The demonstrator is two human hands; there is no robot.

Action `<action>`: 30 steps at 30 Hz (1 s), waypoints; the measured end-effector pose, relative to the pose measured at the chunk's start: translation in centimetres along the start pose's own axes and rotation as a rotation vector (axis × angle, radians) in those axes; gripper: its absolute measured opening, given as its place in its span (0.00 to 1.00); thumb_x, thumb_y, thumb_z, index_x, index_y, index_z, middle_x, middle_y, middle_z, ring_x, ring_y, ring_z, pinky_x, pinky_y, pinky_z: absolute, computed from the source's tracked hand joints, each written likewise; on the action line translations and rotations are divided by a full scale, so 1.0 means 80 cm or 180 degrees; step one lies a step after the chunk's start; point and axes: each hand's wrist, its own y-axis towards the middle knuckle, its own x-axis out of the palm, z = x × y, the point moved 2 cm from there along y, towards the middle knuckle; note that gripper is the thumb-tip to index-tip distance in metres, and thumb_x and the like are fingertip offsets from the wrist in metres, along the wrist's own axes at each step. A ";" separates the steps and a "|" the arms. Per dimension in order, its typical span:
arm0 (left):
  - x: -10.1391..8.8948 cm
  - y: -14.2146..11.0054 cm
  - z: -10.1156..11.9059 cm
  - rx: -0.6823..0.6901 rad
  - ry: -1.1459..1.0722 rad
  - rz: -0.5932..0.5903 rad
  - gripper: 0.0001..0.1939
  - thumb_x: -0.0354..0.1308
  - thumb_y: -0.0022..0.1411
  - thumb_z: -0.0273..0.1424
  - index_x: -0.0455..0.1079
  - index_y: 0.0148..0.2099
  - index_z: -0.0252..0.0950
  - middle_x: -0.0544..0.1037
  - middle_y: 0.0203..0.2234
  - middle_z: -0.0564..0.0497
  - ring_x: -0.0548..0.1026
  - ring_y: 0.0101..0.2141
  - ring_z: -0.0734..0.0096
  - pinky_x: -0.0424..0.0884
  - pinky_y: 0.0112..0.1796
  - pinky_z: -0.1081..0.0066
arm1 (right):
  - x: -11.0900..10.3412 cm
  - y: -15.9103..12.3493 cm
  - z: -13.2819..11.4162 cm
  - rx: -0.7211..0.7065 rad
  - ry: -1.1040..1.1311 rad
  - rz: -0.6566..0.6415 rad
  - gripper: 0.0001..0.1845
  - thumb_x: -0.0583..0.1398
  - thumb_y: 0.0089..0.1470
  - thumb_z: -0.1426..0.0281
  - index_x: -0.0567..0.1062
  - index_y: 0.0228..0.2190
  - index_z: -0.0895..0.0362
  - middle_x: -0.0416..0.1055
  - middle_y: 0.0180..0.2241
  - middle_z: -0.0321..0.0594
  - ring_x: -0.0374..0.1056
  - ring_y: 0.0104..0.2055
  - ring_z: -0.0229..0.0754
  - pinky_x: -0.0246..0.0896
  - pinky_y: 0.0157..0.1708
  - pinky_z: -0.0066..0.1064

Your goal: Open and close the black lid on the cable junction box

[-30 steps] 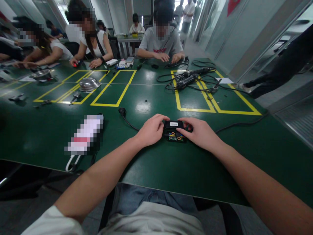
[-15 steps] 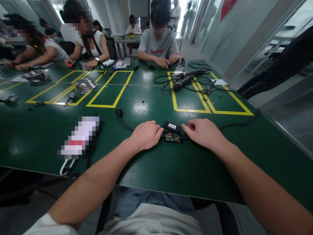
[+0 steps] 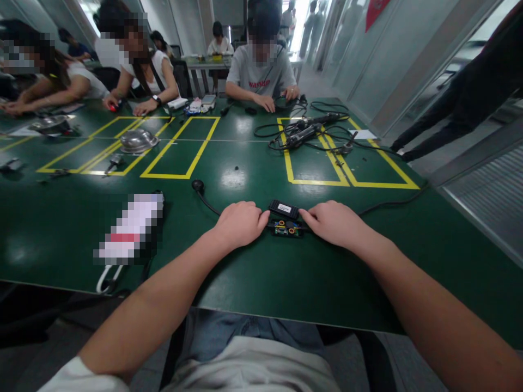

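Note:
An opened black adapter case (image 3: pixel 286 233) lies on the table between my hands, its circuit board with two ring-shaped coils exposed. The black ribbed cover (image 3: pixel 283 209) with a white label rests just behind it. My left hand (image 3: pixel 242 224) is closed over the plug cable (image 3: pixel 210 206) at the case's left end, thumb beside the case. On the other side, my right hand (image 3: pixel 335 222) is closed around the cord (image 3: pixel 379 209) leaving the right end, thumb pointing towards the case. The undersides of both hands are hidden.
A phone-like blurred object (image 3: pixel 128 226) lies to the left. Beyond are metal bowls (image 3: pixel 139 140), yellow tape rectangles (image 3: pixel 163 175) and a tangle of black cables and tools (image 3: pixel 302 135). A co-worker (image 3: pixel 261 71) sits opposite; others sit at left.
My right hand has settled lower, its curled index finger no longer forming a visible loop. My left hand keeps its place by the case. The whole view has shifted slightly.

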 end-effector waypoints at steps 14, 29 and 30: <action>-0.003 0.000 0.001 0.0070 -0.0206 -0.0005 0.27 0.51 0.84 0.42 0.80 0.34 0.38 0.82 0.34 0.40 0.85 0.41 0.46 0.81 0.51 0.50 | 0.001 0.002 0.007 -0.0058 0.0030 0.0040 0.29 0.57 0.75 0.59 0.80 0.22 0.51 0.75 0.22 0.45 0.73 0.27 0.51 0.57 0.32 0.39; 0.007 0.003 0.001 0.0235 -0.0891 0.0434 0.17 0.56 0.83 0.37 0.76 0.66 0.38 0.86 0.57 0.39 0.82 0.57 0.45 0.78 0.62 0.45 | 0.009 0.005 0.002 -0.0104 0.0628 0.0487 0.26 0.59 0.73 0.50 0.72 0.26 0.50 0.74 0.25 0.42 0.71 0.29 0.49 0.51 0.30 0.37; 0.008 0.004 0.001 0.0255 -0.0959 0.0421 0.17 0.56 0.83 0.37 0.76 0.67 0.39 0.87 0.57 0.40 0.82 0.56 0.46 0.78 0.62 0.45 | 0.010 0.006 0.001 -0.0121 0.0658 0.0444 0.26 0.59 0.73 0.51 0.72 0.25 0.50 0.75 0.25 0.42 0.71 0.29 0.49 0.52 0.30 0.37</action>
